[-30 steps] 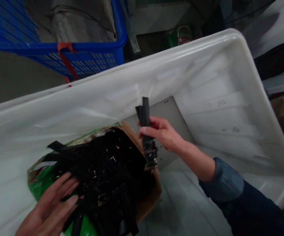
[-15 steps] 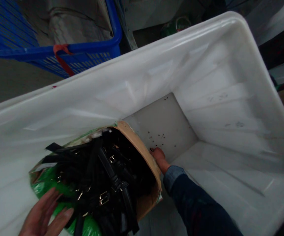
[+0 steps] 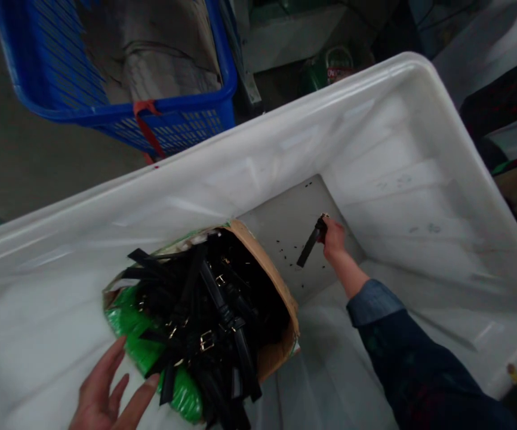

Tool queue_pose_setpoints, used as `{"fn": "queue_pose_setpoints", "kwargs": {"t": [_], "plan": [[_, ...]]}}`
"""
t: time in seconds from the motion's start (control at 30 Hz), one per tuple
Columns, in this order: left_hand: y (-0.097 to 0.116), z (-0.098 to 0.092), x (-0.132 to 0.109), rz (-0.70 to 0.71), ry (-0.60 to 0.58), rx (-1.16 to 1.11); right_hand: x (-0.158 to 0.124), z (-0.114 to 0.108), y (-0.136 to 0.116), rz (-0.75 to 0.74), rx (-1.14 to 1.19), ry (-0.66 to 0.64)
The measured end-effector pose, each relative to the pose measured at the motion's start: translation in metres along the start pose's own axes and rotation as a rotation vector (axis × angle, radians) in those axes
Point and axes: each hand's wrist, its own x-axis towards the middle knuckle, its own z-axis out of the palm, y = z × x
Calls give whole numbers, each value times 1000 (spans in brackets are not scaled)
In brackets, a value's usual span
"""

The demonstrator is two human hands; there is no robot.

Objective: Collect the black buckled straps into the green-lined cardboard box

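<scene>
Your right hand (image 3: 334, 237) has swung right from beside the carton (image 3: 265, 257), fingers clamped on a black strap (image 3: 309, 246) over the bin floor (image 3: 280, 218), near its right edge, so clear of the strap pile (image 3: 214, 286). Left hand (image 3: 106, 394): fingers spread by green wrap (image 3: 126, 316), contact unclear.

White tub (image 3: 419, 197), one; brown-walled container (image 3: 270, 264) within, one; black straps (image 3: 215, 288), too tangled to count; left hand (image 3: 101, 394), one; right hand (image 3: 334, 239), one; blue basket (image 3: 106, 113) beyond the tub's far edge, one.
</scene>
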Motion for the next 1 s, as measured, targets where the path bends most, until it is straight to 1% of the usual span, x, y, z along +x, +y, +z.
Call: {"fn": "queue_pose_setpoints", "kwargs": {"t": [0.03,0.07,0.1,0.13,0.17,0.2,0.23,0.27,0.3,0.33,0.37,0.4,0.43,0.5,0.53,0.6,0.63,0.8,0.87,0.93,1.0], "plan": [[-4,-2,0,-4,-15,-11,-7,2,-17,-44,127,-54],[-7,-5,-1,-40,-40,-34,-20,5,-35,-97,233,-148],[-8,-7,-3,-105,-83,-70,-36,8,-53,-154,271,-285],[-7,-7,-6,-191,-141,-110,-55,13,-68,-203,235,-454],[-4,-7,-9,-269,-186,-149,-75,17,-80,-242,150,-635],[-2,-5,-13,-324,-204,-189,-94,21,-87,-280,35,-770],[1,-3,-17,-355,-189,-230,-110,24,-91,-326,-97,-811],[2,0,-20,-366,-147,-265,-122,28,-90,-378,-243,-776],[3,3,-22,-364,-90,-297,-129,31,-84,-436,-391,-681],[2,5,-23,-356,-45,-319,-133,34,-76,-485,-535,-564],[-1,7,-23,-344,-29,-330,-132,36,-66,-514,-677,-474],[-4,9,-22,-329,-22,-322,-130,39,-56,-514,-811,-437],[-7,9,-21,-313,-17,-301,-126,40,-45,-487,-929,-459],[-13,11,-18,-285,-15,-253,-117,43,-30,-394,-1086,-567],[-15,12,-17,-281,-7,-227,-113,43,-25,-358,-1125,-607],[-16,15,-13,-280,-11,-166,-108,42,-22,-341,-1152,-643],[-16,17,-11,-279,-38,-128,-106,40,-22,-348,-1157,-651],[-18,33,-3,-251,-250,166,-102,28,-23,-394,-1172,-693],[-19,37,0,-197,-281,287,-101,19,-19,-420,-1163,-694],[-16,39,1,-105,-298,399,-99,7,-11,-422,-1141,-677],[-10,41,-3,1,-322,502,-95,-10,-1,-395,-1117,-642]]}}
